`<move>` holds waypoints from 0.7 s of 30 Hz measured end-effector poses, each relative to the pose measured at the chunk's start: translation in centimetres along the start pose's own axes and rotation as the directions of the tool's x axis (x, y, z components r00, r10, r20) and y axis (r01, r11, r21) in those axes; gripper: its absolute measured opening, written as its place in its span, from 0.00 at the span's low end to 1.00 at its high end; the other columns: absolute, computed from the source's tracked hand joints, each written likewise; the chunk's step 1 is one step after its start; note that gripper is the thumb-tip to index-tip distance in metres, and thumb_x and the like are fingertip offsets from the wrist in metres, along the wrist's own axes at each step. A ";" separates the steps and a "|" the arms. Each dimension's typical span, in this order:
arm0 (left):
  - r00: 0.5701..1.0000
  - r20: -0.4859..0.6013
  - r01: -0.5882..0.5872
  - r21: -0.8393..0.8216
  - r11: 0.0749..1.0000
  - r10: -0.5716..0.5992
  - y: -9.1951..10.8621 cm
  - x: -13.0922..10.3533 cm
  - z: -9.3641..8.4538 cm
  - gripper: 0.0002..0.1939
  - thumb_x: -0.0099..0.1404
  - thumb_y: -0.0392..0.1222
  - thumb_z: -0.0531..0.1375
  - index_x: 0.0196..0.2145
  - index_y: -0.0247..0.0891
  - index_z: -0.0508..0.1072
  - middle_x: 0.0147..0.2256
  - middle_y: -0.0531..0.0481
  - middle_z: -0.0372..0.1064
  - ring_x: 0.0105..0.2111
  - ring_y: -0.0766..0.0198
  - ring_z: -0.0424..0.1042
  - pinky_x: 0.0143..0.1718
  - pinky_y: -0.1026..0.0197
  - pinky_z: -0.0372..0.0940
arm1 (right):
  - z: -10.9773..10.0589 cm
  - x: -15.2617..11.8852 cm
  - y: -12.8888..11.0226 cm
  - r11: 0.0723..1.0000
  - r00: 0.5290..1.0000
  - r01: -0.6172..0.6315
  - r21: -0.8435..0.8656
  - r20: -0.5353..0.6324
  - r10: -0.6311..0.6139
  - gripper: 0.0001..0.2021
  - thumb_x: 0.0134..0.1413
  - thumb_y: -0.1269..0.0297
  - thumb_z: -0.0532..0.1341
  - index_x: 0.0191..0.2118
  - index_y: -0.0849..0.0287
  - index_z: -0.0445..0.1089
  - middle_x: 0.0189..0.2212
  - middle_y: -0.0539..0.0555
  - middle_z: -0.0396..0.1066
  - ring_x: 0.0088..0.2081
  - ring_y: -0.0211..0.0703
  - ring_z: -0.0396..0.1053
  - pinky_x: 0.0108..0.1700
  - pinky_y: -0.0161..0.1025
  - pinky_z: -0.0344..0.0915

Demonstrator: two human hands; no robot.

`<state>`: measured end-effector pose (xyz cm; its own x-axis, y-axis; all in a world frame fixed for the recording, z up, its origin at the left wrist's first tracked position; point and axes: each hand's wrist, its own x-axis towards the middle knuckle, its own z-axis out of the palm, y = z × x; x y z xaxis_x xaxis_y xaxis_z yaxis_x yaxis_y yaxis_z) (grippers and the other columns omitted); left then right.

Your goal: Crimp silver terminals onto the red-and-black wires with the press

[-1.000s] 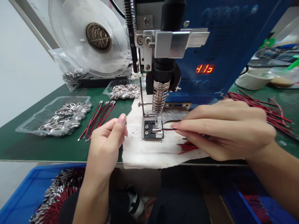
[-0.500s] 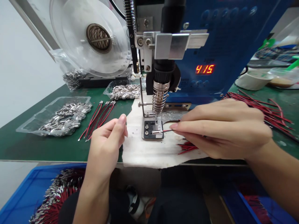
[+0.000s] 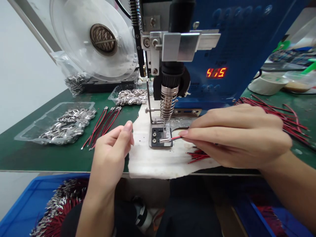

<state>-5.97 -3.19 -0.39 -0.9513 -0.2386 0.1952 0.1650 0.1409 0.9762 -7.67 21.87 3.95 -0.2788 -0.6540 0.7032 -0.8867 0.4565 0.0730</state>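
Wire (image 3: 176, 138) | R hand (image 3: 237, 136) fingers pinched on it | L hand (image 3: 112, 148) fingers curled shut, contents unclear

Workshop | blue machine (image 3: 237, 42), parts trays (image 3: 55, 123), wire bundles (image 3: 283, 115)

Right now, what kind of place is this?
It looks like a workshop or small factory: there's a blue machine with glowing numbers, trays of little metal parts, and piles of red and black wires.

The machine panel (image 3: 237, 42) at upper right is blue; the table (image 3: 22, 148) at left is green.
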 end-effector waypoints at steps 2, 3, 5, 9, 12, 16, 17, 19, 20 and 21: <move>1.000 -0.004 -0.009 -0.006 1.000 0.009 0.0 0.0 0.0 0.29 0.66 0.53 0.62 0.15 0.38 0.57 0.17 0.53 0.46 0.20 0.68 0.49 0.20 0.60 0.41 | 0.0 0.0 0.0 1.000 1.000 -0.003 0.002 -0.006 0.003 0.12 0.58 0.76 0.64 0.42 0.48 0.74 0.37 0.45 0.80 0.33 0.38 0.77 0.35 0.36 0.74; 1.000 -0.003 -0.013 -0.008 1.000 0.013 -0.1 0.0 0.0 0.29 0.66 0.52 0.62 0.15 0.38 0.57 0.17 0.53 0.46 0.20 0.68 0.49 0.20 0.60 0.41 | 0.1 0.0 0.0 1.000 1.000 -0.002 0.003 -0.011 0.002 0.12 0.59 0.76 0.64 0.42 0.48 0.74 0.37 0.45 0.80 0.34 0.37 0.78 0.36 0.36 0.74; 1.000 0.010 -0.011 -0.010 1.000 0.011 -0.2 0.0 -0.1 0.28 0.67 0.52 0.62 0.16 0.38 0.58 0.17 0.53 0.46 0.21 0.68 0.49 0.20 0.60 0.41 | 0.1 0.0 0.1 1.000 1.000 0.016 0.003 -0.022 -0.016 0.10 0.59 0.75 0.64 0.41 0.50 0.74 0.37 0.46 0.80 0.35 0.36 0.78 0.37 0.35 0.74; 0.999 0.035 0.005 -0.020 1.000 -0.004 -0.6 0.0 -0.3 0.25 0.68 0.52 0.61 0.18 0.38 0.62 0.18 0.54 0.47 0.21 0.68 0.47 0.21 0.59 0.41 | 0.0 0.1 0.2 1.000 1.000 0.015 -0.007 -0.012 -0.015 0.09 0.59 0.74 0.65 0.41 0.53 0.74 0.37 0.47 0.80 0.36 0.35 0.77 0.38 0.33 0.73; 0.999 0.040 0.005 -0.016 1.000 -0.004 -0.5 0.0 -0.3 0.26 0.68 0.52 0.61 0.18 0.38 0.62 0.18 0.54 0.46 0.21 0.68 0.47 0.22 0.59 0.40 | -0.1 0.1 0.1 1.000 1.000 0.015 0.001 -0.014 -0.015 0.10 0.60 0.75 0.64 0.41 0.51 0.74 0.37 0.46 0.80 0.35 0.35 0.77 0.38 0.34 0.73; 0.999 0.044 -0.001 -0.011 1.000 0.001 -0.4 0.0 -0.2 0.27 0.69 0.52 0.61 0.17 0.38 0.60 0.18 0.54 0.46 0.21 0.68 0.47 0.22 0.59 0.41 | -0.1 0.1 0.0 1.000 1.000 0.006 -0.003 -0.011 -0.006 0.10 0.59 0.75 0.64 0.41 0.51 0.73 0.37 0.46 0.80 0.36 0.35 0.77 0.38 0.33 0.72; 0.999 0.043 -0.003 -0.011 1.000 0.003 -0.3 0.0 -0.2 0.27 0.68 0.52 0.61 0.17 0.37 0.60 0.18 0.54 0.46 0.21 0.68 0.47 0.22 0.59 0.41 | 0.0 0.1 0.0 1.000 1.000 0.002 -0.002 -0.006 -0.002 0.10 0.59 0.76 0.64 0.41 0.52 0.73 0.37 0.46 0.80 0.36 0.34 0.76 0.39 0.33 0.72; 0.999 0.044 -0.003 -0.011 1.000 0.004 -0.3 0.0 -0.2 0.27 0.69 0.52 0.61 0.17 0.37 0.60 0.18 0.54 0.46 0.21 0.68 0.47 0.22 0.59 0.41 | 0.1 0.2 0.0 1.000 1.000 0.004 -0.003 -0.007 -0.004 0.08 0.60 0.75 0.64 0.40 0.53 0.73 0.36 0.47 0.80 0.34 0.34 0.76 0.37 0.33 0.71; 0.999 0.044 -0.003 -0.011 1.000 0.003 -0.4 0.0 -0.2 0.27 0.69 0.52 0.61 0.17 0.37 0.60 0.18 0.54 0.46 0.21 0.69 0.47 0.22 0.59 0.41 | 0.1 0.2 0.0 1.000 1.000 0.005 -0.010 -0.004 -0.005 0.07 0.60 0.75 0.64 0.40 0.54 0.74 0.35 0.48 0.79 0.33 0.34 0.75 0.35 0.33 0.70; 0.999 0.043 -0.004 -0.010 1.000 0.005 -0.4 0.0 -0.2 0.27 0.69 0.51 0.61 0.17 0.37 0.60 0.18 0.54 0.47 0.20 0.69 0.47 0.22 0.59 0.41 | 0.2 0.2 0.1 1.000 1.000 0.008 -0.018 -0.001 -0.008 0.06 0.61 0.74 0.64 0.40 0.55 0.74 0.34 0.48 0.79 0.31 0.34 0.74 0.33 0.34 0.69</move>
<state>-6.01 -3.40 -0.77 -0.9607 -0.1968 0.1956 0.1717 0.1322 0.9762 -7.87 21.67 4.01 -0.2719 -0.6571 0.7031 -0.8819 0.4626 0.0913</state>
